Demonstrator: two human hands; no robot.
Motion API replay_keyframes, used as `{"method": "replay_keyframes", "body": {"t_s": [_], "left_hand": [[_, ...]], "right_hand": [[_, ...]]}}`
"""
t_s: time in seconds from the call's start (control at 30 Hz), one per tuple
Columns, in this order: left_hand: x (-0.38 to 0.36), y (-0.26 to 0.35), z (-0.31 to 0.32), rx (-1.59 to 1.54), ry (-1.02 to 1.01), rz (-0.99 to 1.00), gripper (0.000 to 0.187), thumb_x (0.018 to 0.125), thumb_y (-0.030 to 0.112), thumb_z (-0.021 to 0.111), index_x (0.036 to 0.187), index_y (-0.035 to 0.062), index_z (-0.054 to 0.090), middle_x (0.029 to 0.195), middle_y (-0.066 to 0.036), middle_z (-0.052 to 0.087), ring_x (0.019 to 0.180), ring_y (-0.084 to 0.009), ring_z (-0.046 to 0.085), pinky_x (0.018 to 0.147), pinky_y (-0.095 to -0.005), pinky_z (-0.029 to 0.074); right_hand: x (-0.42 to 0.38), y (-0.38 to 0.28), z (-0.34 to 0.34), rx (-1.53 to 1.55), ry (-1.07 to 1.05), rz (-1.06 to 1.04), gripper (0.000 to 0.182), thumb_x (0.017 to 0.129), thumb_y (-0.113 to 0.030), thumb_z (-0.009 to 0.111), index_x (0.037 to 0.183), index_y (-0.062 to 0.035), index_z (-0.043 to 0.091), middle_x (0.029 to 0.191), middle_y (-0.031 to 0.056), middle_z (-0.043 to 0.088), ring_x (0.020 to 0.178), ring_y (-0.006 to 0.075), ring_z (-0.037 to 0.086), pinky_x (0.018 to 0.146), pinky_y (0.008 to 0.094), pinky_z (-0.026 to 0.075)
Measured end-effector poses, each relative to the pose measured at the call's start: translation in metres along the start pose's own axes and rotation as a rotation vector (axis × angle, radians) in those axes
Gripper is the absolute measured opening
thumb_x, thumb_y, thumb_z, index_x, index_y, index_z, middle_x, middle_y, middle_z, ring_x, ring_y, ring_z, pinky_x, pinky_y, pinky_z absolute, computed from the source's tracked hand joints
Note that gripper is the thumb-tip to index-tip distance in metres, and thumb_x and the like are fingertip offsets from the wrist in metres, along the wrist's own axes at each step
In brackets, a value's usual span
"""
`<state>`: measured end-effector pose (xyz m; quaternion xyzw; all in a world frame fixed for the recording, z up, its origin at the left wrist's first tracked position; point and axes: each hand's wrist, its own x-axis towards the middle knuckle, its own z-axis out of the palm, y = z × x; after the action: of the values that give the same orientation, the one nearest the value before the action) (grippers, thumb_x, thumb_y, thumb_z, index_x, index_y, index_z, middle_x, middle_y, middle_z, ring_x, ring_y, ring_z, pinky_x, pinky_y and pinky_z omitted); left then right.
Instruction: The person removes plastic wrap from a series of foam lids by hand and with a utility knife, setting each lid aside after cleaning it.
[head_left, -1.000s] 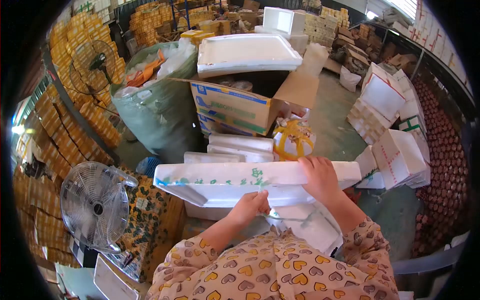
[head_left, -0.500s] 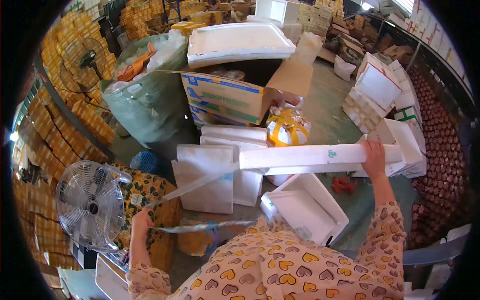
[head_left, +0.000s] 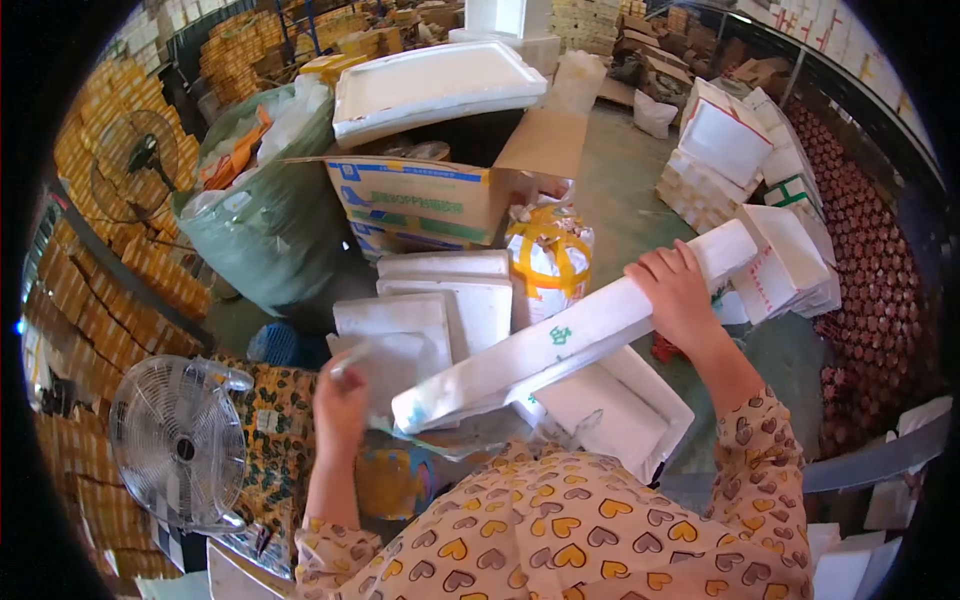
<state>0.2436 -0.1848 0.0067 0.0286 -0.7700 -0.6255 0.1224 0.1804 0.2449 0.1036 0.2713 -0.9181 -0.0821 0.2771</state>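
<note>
My right hand (head_left: 678, 292) grips a white foam lid (head_left: 600, 330) with a green printed mark, its fingers over the upper edge near the right end. The lid is tilted, its left end lower and nearer my body. Left of that end, my left hand (head_left: 342, 405) is closed, with a blurred, pale strip of tape (head_left: 350, 362) at its fingers. More clear tape (head_left: 440, 448) hangs loosely below the lid's left end. Partly hidden under the lid, a white foam box (head_left: 640, 410) sits on the floor.
White foam lids (head_left: 395, 318) lean ahead of me, by a cardboard box (head_left: 420, 195) topped with another foam lid (head_left: 440, 85). At left are a floor fan (head_left: 180, 445) and a green sack (head_left: 260, 230). A yellow-taped bag (head_left: 550, 260) stands in the middle; foam boxes (head_left: 785, 260) at right.
The foam lid has swung from level to tilted, its left end coming down toward my body. My left hand has moved right and up toward it, and the long stretched tape has gone slack.
</note>
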Motion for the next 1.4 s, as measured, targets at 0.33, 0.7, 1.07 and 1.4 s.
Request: {"method": "replay_keyframes", "body": {"t_s": [0.33,0.7,1.07,1.4], "left_hand": [[-0.017,0.077,0.103,0.73,-0.296,0.834,0.038,0.062,0.018,0.072,0.094,0.0098,0.055,0.083,-0.004,0.051,0.079,-0.0211,0.052,0.068,-0.0327,0.039],[-0.009,0.064,0.094,0.635,-0.227,0.923,0.026,0.062,0.013,0.067,0.085,0.0113,0.054,0.078,-0.002,0.05,0.073,-0.0212,0.052,0.064,-0.0341,0.04],[-0.016,0.054,0.099,0.489,-0.307,0.78,0.018,0.064,0.005,0.068,0.077,0.0074,0.056,0.076,-0.008,0.054,0.071,-0.0283,0.052,0.064,-0.0385,0.04],[-0.001,0.061,0.069,0.711,-0.05,0.609,0.01,0.071,0.005,0.06,0.072,0.0071,0.05,0.071,-0.007,0.053,0.069,-0.0284,0.053,0.061,-0.0387,0.039]], "right_hand": [[0.019,-0.062,-0.008,0.139,-0.009,0.003,0.034,0.063,-0.001,0.057,0.096,-0.0083,0.057,0.092,0.0068,0.055,0.096,0.0247,0.05,0.094,0.0464,0.032],[0.021,-0.078,-0.008,0.156,-0.073,0.041,0.033,0.063,0.001,0.056,0.096,-0.0069,0.055,0.09,0.0078,0.057,0.093,0.0245,0.052,0.089,0.0453,0.034],[0.026,-0.093,-0.004,0.16,0.005,-0.001,0.028,0.065,-0.001,0.055,0.093,-0.0067,0.057,0.089,0.0075,0.057,0.089,0.0238,0.052,0.088,0.0454,0.035],[0.015,-0.09,0.011,0.215,0.062,0.003,0.028,0.067,-0.006,0.057,0.095,-0.0095,0.056,0.093,0.0069,0.056,0.094,0.0239,0.052,0.089,0.0462,0.035]]}}
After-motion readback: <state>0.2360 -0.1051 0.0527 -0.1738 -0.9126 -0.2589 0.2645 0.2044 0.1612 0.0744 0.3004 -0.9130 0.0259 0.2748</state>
